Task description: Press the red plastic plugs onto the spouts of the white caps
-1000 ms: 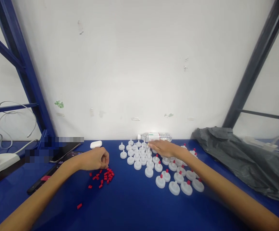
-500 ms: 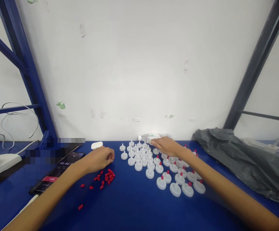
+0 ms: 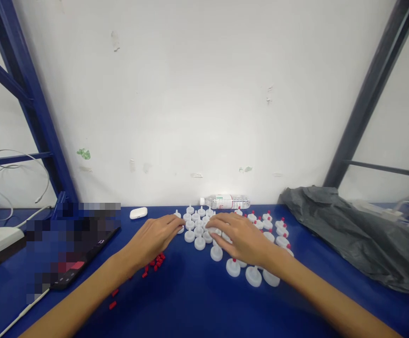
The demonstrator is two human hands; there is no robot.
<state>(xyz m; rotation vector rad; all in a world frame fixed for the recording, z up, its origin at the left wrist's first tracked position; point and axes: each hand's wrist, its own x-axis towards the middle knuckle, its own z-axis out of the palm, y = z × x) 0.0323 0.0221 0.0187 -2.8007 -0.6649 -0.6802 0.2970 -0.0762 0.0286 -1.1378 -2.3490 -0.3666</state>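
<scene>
My left hand is closed, fingertips pressed together beside a white cap with a thin spout at the left edge of the group. What its fingers pinch, if anything, is hidden. My right hand curls its thumb and fingers around a white spouted cap among the others; the hand partly covers it. Several bare white spouted caps stand spout up between the hands. To the right, several more white caps have small red tips on their spouts. Loose red tips lie below my left hand.
A clear plastic bottle lies against the wall behind the caps. A small white case and a dark phone, partly pixelated, are on the left. Crumpled dark plastic covers the right side of the blue table.
My left hand has moved right, from above the loose red tips to the edge of the white caps. My right hand has come left and nearer, its fingers now around a white cap. The view has shifted slightly.
</scene>
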